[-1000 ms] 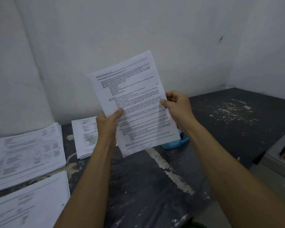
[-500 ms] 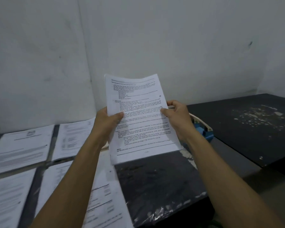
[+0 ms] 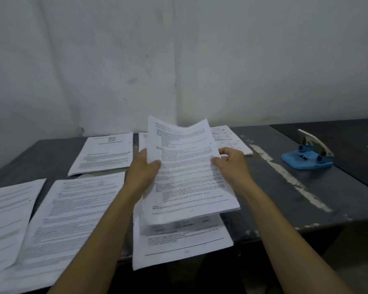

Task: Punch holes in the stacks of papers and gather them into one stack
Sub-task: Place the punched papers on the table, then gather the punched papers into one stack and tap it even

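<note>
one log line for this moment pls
both hands grip paper stack | above stack at table edge | hole punch untouched, right

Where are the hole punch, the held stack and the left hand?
hole punch [image 3: 306,160]: head view, blue base.
held stack [image 3: 189,172]: head view, middle of top sheet.
left hand [image 3: 143,175]: head view, back of hand.

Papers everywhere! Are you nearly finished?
Not nearly. Both hands, left hand and right hand, hold one bundle over the near stack. Four other stacks still lie apart. The blue hole punch sits unused, right.
</note>
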Motion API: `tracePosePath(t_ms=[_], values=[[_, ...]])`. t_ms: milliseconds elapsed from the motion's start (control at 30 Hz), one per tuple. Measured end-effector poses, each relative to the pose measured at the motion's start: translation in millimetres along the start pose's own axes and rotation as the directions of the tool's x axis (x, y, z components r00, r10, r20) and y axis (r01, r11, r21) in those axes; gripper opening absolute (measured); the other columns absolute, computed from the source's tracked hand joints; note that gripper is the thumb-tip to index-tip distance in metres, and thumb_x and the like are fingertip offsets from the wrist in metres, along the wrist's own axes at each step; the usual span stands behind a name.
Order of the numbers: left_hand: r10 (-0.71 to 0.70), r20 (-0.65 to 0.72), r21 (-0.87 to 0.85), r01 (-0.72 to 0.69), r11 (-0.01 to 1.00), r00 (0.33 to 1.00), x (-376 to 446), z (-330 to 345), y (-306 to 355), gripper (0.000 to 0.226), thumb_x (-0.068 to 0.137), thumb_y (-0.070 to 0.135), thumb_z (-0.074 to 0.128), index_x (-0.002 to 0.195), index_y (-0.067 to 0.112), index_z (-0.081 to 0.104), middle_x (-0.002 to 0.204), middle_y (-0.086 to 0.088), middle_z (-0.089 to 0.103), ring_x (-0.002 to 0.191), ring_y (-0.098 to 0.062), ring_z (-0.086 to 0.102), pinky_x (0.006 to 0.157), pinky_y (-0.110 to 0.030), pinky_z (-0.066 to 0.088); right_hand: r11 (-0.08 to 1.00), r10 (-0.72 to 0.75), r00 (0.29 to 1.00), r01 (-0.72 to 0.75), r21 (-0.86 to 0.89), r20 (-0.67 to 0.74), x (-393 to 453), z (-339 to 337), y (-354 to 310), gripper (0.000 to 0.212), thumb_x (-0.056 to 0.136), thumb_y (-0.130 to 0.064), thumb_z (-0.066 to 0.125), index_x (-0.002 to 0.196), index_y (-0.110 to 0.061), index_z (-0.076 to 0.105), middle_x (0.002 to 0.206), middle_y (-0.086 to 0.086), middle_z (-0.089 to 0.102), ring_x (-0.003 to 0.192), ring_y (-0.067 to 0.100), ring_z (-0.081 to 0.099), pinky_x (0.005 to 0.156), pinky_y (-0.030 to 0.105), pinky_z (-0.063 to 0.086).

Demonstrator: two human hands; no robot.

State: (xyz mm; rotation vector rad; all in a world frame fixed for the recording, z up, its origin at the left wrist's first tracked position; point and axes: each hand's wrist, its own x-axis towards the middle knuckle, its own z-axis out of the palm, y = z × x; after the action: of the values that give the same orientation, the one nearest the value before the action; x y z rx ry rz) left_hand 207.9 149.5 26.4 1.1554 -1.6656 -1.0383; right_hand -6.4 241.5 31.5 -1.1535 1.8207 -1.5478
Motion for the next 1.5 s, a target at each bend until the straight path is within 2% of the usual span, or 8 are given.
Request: tracePosePath(t_ms=[167,333,500,667,933,1233,1367,1500], values=[[0.006,-0.003,0.084,-0.005,0.996,1.000,-38,-5,-45,0.035,0.098,0.008,0.052,0.132,0.014,0.057,0.118,0.006,0.065,0.102,-0.009,0.064,0.076,-0.013,0.048,0.994,0.021,0.995,-0.011,-0.109,0.093,-26,25,25,0.011,0.094,-0.004,0.061,0.098,-0.009,0.070,0.096,-0.002,0.073,0.084,0.013,0.070,0.077,0.032,0.060],[0.073,-0.141,0.154,-0.051,0.987,0.987,-64,2,-64,0.030,0.099,0.009,0.052,0.126,0.021,0.054,0.110,0.011,0.060,0.093,-0.004,0.059,0.065,-0.005,0.041,0.979,-0.049,0.997,0.060,-0.195,0.064,-37,37,47,0.014,0.090,-0.006,0.063,0.095,-0.015,0.073,0.089,-0.009,0.072,0.081,0.008,0.069,0.075,0.034,0.060],[0.153,-0.232,0.427,-0.041,0.903,0.961,-62,9,-77,0.014,0.095,0.013,0.057,0.108,0.012,0.058,0.105,-0.002,0.059,0.097,-0.019,0.056,0.076,-0.030,0.052,0.887,-0.203,0.979,0.177,-0.426,-0.018,-43,39,71,0.007,0.084,-0.013,0.068,0.084,-0.020,0.072,0.084,-0.009,0.064,0.080,0.013,0.058,0.067,0.028,0.047],[0.087,-0.166,0.621,0.035,0.783,0.982,-64,14,-81,0.033,0.096,0.019,0.052,0.124,0.002,0.049,0.123,-0.018,0.056,0.121,-0.035,0.045,0.101,-0.051,0.042,0.827,-0.182,0.983,0.173,-0.535,0.036,-43,42,77,0.010,0.088,-0.022,0.061,0.095,-0.021,0.068,0.092,-0.007,0.063,0.096,0.020,0.053,0.080,0.036,0.049],[0.122,-0.149,0.421,-0.048,0.906,0.981,-63,9,-76,0.032,0.093,0.013,0.058,0.124,0.014,0.047,0.120,-0.002,0.055,0.104,-0.015,0.050,0.084,-0.031,0.045,0.960,-0.125,0.992,0.126,-0.251,0.021,-53,36,67,0.026,0.087,-0.018,0.072,0.111,-0.024,0.064,0.099,-0.016,0.068,0.090,0.001,0.063,0.075,0.019,0.052],[0.089,-0.178,0.194,-0.053,0.980,0.980,-67,0,-76,0.036,0.090,0.006,0.065,0.119,0.022,0.051,0.116,0.013,0.058,0.092,0.008,0.055,0.068,-0.004,0.039,0.999,-0.009,1.000,0.009,-0.050,0.005,-48,29,68,0.069,0.075,-0.013,0.087,0.133,-0.017,0.051,0.113,-0.004,0.069,0.095,0.012,0.071,0.085,0.036,0.060],[0.084,-0.158,0.254,-0.042,0.966,0.984,-63,2,-81,0.037,0.088,0.009,0.064,0.118,0.023,0.048,0.117,0.006,0.060,0.101,-0.011,0.058,0.072,-0.015,0.043,0.998,0.056,0.998,-0.056,-0.034,0.020,-44,28,70,0.085,0.070,-0.017,0.091,0.141,-0.018,0.045,0.114,-0.004,0.072,0.099,0.014,0.071,0.091,0.046,0.057],[0.069,-0.136,0.370,-0.014,0.929,0.988,-60,8,-85,0.043,0.088,0.014,0.062,0.127,0.017,0.043,0.123,-0.004,0.057,0.107,-0.019,0.056,0.087,-0.033,0.050,0.999,0.021,0.999,-0.020,-0.036,0.031,-48,28,69,0.086,0.072,-0.013,0.089,0.145,-0.018,0.043,0.108,-0.011,0.072,0.098,0.009,0.070,0.090,0.038,0.057]])
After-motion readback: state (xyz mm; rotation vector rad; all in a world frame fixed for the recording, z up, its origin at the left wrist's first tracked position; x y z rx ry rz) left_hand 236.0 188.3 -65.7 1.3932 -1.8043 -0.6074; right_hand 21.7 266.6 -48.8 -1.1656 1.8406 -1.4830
